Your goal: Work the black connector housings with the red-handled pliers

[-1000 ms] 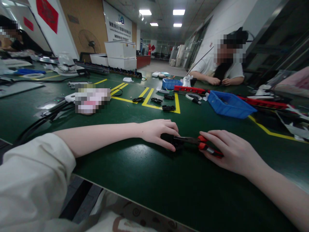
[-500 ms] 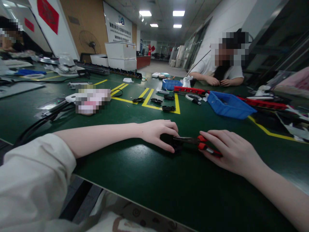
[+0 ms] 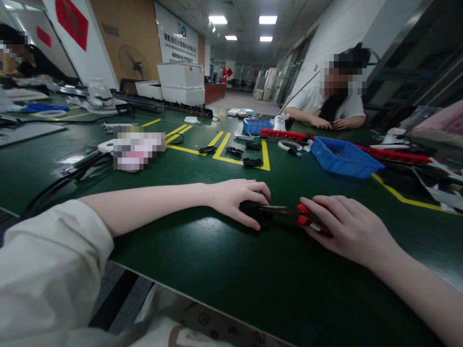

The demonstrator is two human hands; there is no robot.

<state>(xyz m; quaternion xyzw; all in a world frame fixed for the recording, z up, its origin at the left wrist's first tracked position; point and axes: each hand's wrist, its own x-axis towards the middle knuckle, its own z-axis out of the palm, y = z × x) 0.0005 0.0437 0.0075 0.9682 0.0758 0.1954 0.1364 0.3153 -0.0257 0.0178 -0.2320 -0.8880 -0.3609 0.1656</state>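
Evidently, the larger blue bin (image 3: 347, 166) holds something dark, too indistinct to identify; a smaller blue bin (image 3: 255, 127) sits farther off. The left hand (image 3: 238, 200) is closed around a black part (image 3: 266, 218), largely lost in shadow, where red-handled pliers (image 3: 303, 220), gripped by the right hand (image 3: 347, 224), point their tips. Nearer, the surface (image 3: 282, 289) extends to its slanting edge.

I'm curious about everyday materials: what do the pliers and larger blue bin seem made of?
Pliers: the nose looks like dark metal, judging by its greyish glint; the smooth grips could be plastic or rubber, given their solid red.
Larger blue bin: probably moulded plastic, semi-matt, given its even colour and soft sheen.
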